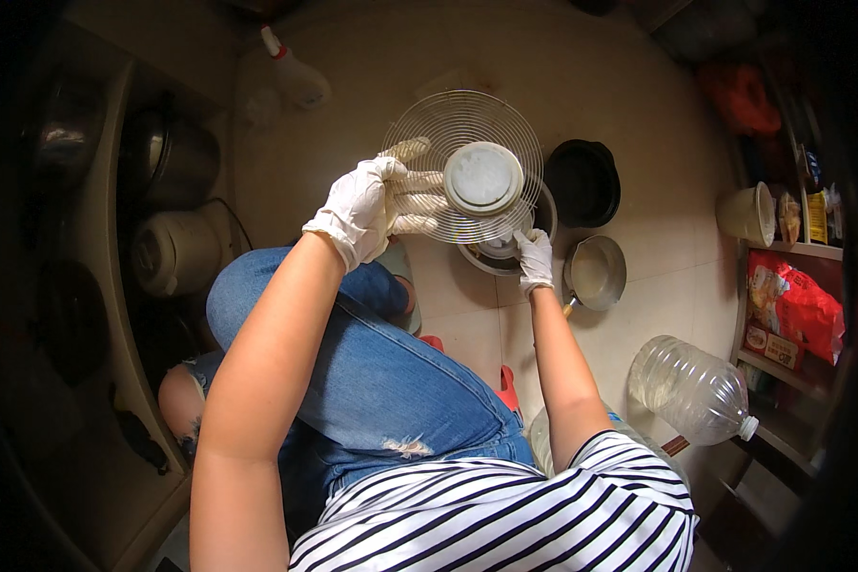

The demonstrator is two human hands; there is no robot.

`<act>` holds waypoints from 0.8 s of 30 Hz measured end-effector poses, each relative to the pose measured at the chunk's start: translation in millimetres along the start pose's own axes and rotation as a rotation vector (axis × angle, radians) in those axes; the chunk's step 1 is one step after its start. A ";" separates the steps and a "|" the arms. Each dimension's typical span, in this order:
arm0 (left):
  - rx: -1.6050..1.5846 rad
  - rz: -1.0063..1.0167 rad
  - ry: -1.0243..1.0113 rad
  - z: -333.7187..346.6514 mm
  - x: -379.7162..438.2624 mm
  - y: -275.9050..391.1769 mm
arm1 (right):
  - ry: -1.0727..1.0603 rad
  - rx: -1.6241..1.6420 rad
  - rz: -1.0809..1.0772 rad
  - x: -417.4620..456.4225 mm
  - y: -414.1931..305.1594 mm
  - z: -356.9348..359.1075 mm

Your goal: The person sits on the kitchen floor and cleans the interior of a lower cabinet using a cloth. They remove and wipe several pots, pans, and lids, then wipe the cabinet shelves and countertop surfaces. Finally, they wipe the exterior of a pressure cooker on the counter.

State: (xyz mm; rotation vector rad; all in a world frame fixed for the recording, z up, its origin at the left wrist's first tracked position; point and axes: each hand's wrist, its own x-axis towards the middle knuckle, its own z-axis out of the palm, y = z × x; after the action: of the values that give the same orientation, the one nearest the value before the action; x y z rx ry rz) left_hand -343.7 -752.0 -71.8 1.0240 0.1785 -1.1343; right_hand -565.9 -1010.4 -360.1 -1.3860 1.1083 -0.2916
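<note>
My left hand point(372, 200), in a white glove, holds a round wire fan grille point(465, 107) by its left side, its fingers spread behind the wires. A round whitish disc point(482, 177) sits at the middle of the grille. My right hand point(535, 259), gloved too, has its fingertips closed at the lower right edge of the grille, above a round metal pot point(549, 214) on the floor. Whether it grips the rim or something behind it, I cannot tell. The grille partly hides the pot and the whitish things in it.
Right of the pot stand a black pan point(583, 183) and a small metal saucepan point(598, 273). A large clear plastic bottle point(693, 390) lies at lower right, near shelves holding a red packet point(794, 300). A spray bottle point(299, 75) lies at upper left; a cabinet point(125, 214) runs along the left.
</note>
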 end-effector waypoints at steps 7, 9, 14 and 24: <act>-0.056 0.022 0.018 -1.9 -3.6 0.9 | -0.167 0.270 -0.052 -34.8 -26.0 12.6; -0.051 0.042 0.012 -1.1 -5.2 1.8 | -0.315 0.172 0.217 -35.8 -35.1 0.2; 0.024 0.098 0.057 7.6 -5.6 0.0 | -0.524 -0.381 0.110 -50.5 21.2 -12.5; -0.102 0.233 0.349 -10.9 3.4 0.7 | -0.598 -0.628 0.013 -67.8 35.7 -0.8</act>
State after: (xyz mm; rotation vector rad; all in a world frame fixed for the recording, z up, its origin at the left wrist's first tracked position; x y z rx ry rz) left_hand -337.7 -746.1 -79.4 1.1146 0.3812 -0.7239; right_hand -615.7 -952.2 -360.8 -1.8460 0.7182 0.5041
